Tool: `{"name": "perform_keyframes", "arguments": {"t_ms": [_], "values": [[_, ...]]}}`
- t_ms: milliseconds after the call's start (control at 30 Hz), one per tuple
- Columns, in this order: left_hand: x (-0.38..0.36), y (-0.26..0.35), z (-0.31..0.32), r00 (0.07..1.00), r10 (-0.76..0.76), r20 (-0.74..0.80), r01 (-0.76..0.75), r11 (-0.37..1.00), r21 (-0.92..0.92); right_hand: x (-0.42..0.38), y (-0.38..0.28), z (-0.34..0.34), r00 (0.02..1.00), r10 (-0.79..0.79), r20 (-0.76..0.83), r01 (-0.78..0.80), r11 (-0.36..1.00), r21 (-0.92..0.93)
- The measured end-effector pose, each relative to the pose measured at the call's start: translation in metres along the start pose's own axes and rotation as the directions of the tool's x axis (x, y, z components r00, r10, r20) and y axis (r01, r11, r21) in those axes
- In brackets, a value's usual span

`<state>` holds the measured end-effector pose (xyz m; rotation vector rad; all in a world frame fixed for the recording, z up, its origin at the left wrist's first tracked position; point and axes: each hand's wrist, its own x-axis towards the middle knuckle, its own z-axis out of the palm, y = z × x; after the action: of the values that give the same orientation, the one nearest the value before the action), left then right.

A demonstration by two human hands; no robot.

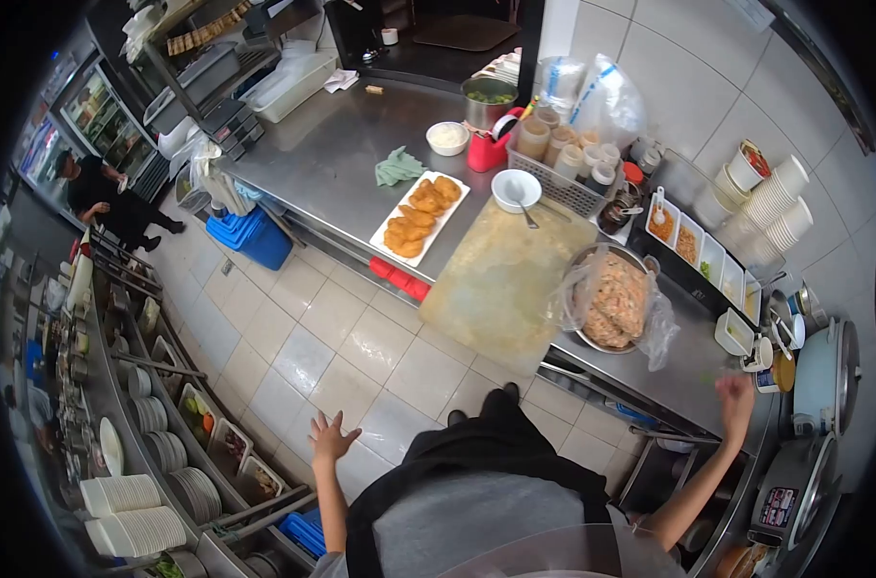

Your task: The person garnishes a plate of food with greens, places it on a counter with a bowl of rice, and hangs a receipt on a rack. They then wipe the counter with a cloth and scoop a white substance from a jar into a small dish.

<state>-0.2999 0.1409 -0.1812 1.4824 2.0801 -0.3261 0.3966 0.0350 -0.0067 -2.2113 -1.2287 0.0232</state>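
Over by the right end of the counter (pixel 341 144): right hand (pixel 736 395) raised just above the edge, fingers bunched, cannot tell whether closed on anything or empty. Nearest to it, a small white cup (pixel 760 354) on the counter, just beside the rice cooker (pixel 823 371), apart from the hand.

Left hand (pixel 332 438) open, fingers spread, holding nothing, hanging over the floor tiles (pixel 303 356), well apart from the counter.

Handling of the cup, judged: light, stiff, smooth-sided, probably breakable if dropped; best pinched at the rim or wrapped round the side, kept upright, since contents unclear. Tight spot between cooker and a white tub (pixel 734 332), so approach from above.

Counts:
- one cutting board (pixel 505 284), bare, overhanging the counter edge
- one metal bowl (pixel 592 337) with a plastic bag of food (pixel 616 299) in it; bag soft and slippery
- one white tray of fried pieces (pixel 420 217); pieces too crowded to count
- one white bowl with a spoon (pixel 516 188), one smaller white bowl (pixel 447 137)
- one metal pot (pixel 488 96), one green cloth (pixel 397 169)
- one basket of tubs (pixel 563 188)
- several stacks of paper cups (pixel 775 207), exact number unclear
- one other person (pixel 101 197), far off at the left, by the fridges
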Motion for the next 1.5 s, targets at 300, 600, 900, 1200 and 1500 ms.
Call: {"name": "perform_keyframes", "arguments": {"t_ms": [300, 600, 900, 1200, 1500], "values": [[0.070, 0.056, -0.066, 0.919, 0.370, 0.137, -0.362, 0.929, -0.082, 0.088, -0.300, 0.124, 0.853, -0.442, 0.277, 0.252, 0.814, 0.523], [0.180, 0.057, -0.172, 0.889, 0.457, 0.027, -0.458, 0.887, 0.051, 0.136, -0.404, 0.344, 0.876, -0.473, 0.096, 0.344, 0.751, 0.564], [0.267, 0.000, -0.216, 0.911, 0.374, 0.173, -0.384, 0.923, 0.026, 0.081, -0.459, 0.445, 0.964, -0.216, -0.155, 0.249, 0.939, 0.237], [0.386, 0.004, -0.292, 0.789, 0.535, 0.303, -0.600, 0.778, 0.189, 0.042, -0.479, 0.463, 0.963, 0.086, -0.256, -0.054, 0.990, 0.129], [0.409, 0.106, -0.382, 0.456, 0.876, 0.159, -0.860, 0.388, 0.330, 0.012, -0.517, 0.490, 0.869, 0.360, -0.339, -0.319, 0.932, 0.172]]}}
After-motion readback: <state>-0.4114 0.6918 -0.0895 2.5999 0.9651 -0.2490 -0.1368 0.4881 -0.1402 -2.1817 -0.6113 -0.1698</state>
